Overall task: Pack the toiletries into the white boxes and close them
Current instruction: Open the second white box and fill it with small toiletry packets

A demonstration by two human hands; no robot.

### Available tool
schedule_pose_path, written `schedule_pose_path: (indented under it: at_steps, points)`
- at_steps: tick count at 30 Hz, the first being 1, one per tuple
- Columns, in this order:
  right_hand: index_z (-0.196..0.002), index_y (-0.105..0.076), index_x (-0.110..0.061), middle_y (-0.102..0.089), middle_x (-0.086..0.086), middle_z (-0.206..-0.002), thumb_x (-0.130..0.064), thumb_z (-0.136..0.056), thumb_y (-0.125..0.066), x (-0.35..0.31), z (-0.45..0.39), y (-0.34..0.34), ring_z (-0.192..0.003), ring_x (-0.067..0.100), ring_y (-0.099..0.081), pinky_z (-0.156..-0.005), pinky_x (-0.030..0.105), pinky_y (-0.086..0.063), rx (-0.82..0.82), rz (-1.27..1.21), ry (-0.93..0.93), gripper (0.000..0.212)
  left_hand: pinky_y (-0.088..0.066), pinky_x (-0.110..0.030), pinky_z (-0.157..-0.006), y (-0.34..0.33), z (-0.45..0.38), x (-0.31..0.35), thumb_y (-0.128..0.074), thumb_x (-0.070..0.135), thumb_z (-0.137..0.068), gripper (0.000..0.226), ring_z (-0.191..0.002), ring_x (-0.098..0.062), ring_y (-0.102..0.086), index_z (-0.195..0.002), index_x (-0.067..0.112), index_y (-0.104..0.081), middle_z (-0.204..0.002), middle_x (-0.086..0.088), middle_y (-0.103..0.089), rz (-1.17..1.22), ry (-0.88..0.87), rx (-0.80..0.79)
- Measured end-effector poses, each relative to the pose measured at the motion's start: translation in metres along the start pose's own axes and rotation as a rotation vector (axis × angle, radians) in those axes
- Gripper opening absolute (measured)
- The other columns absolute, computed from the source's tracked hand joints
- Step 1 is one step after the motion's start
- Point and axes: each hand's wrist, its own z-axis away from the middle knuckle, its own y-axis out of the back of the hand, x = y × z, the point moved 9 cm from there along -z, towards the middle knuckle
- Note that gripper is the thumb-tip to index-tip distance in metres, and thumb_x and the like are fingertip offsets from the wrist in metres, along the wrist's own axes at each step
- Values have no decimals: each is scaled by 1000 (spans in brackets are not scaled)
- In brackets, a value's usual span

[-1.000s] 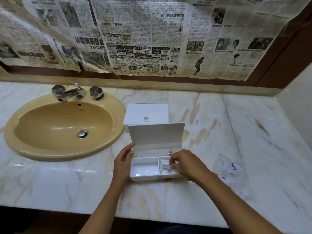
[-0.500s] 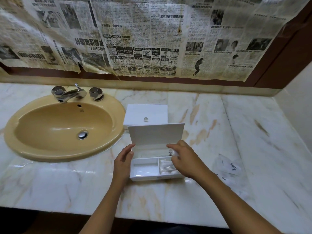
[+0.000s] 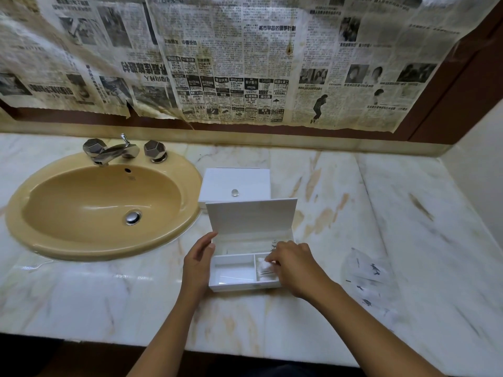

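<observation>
- The right hand has dropped back from the lid's edge into the right compartment, fingers curled and pinching a white cotton pad there; half a second ago it was lifted toward the far rim.
- The left hand has not shifted: fingers straight, pressed flat against the left wall of the open white box.
- Judgement: packing goes on in this box, and its lid is not yet closed.
- The box sits near the counter's front edge, lid upright, left compartment looking bare, cotton swabs in the right.
- A second white box, closed, lies just behind; plastic wrappers lie to the right.
</observation>
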Motion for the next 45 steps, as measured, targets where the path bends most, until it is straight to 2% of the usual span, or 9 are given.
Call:
schedule_pose_path:
  at_steps: [2,5,8,13,17,23,32,35,45]
  points:
    - [-83,-61,-32,-46,-10,-79,-3,-84,-48,7,0,-11,-99,29,-51,-79,40,-46,-27,28,-38,32,-37,2,-82,0,0,0,-49,8,-98,28,-109,0,-53,-117,23,-64,-120,9,-61,-3,-3,0]
    - [-103,-56,-35,-63,-9,-94,-12,-88,-48,6,6,-8,-94,24,-44,-80,40,-47,-4,-84,-64,28,-37,4,-80,-1,0,-1,-49,8,-98,28,-110,-1,-54,-119,20,-64,-120,8,-61,-3,-1,4]
    - [-100,-57,-26,-62,-6,-93,-29,-93,-50,-1,6,4,-87,20,-49,-91,37,-42,61,-90,-17,10,-36,6,-79,0,0,-1,-49,7,-98,28,-104,12,-54,-118,21,-64,-119,9,-61,-3,3,5]
    - [-80,-62,-23,-68,-4,-88,-48,-94,-44,-2,5,-2,-87,17,-57,-95,36,-34,4,7,-6,34,-35,6,-77,-1,0,-2,-48,9,-99,28,-101,12,-52,-119,22,-63,-119,10,-60,-14,3,4]
    - [-91,-66,-24,-67,-6,-90,-54,-94,-42,-1,6,2,-88,15,-54,-94,33,-33,30,-54,-24,39,-35,7,-77,-1,-1,-3,-48,10,-99,28,-100,17,-52,-119,23,-63,-119,11,-59,-21,8,3]
    - [-99,-60,-16,-61,0,-89,-18,-91,-51,26,14,54,-82,21,-56,-78,32,-41,392,-249,-152,12,-36,7,-77,0,0,-2,-48,7,-99,29,-97,24,-51,-121,18,-63,-118,10,-61,-17,5,0]
    - [-110,-49,-21,-57,1,-106,-15,-83,-58,84,19,8,-87,20,-55,-67,27,-39,-38,-13,-398,29,-35,4,-82,-2,1,-1,-48,7,-98,29,-105,7,-53,-115,26,-63,-118,10,-61,-13,4,-4]
    - [-110,-48,-19,-56,2,-105,-10,-80,-57,86,22,-9,-87,21,-56,-67,28,-41,-104,7,-395,32,-35,5,-81,-1,1,-1,-48,7,-98,29,-102,17,-52,-115,25,-63,-118,10,-61,-6,9,-5]
    - [-123,-55,-17,-61,7,-118,1,-89,-46,99,17,-4,-102,24,-59,-79,27,-44,101,-153,-431,39,-36,5,-77,-2,2,0,-47,9,-99,29,-102,11,-53,-118,25,-62,-120,10,-60,-9,17,-11]
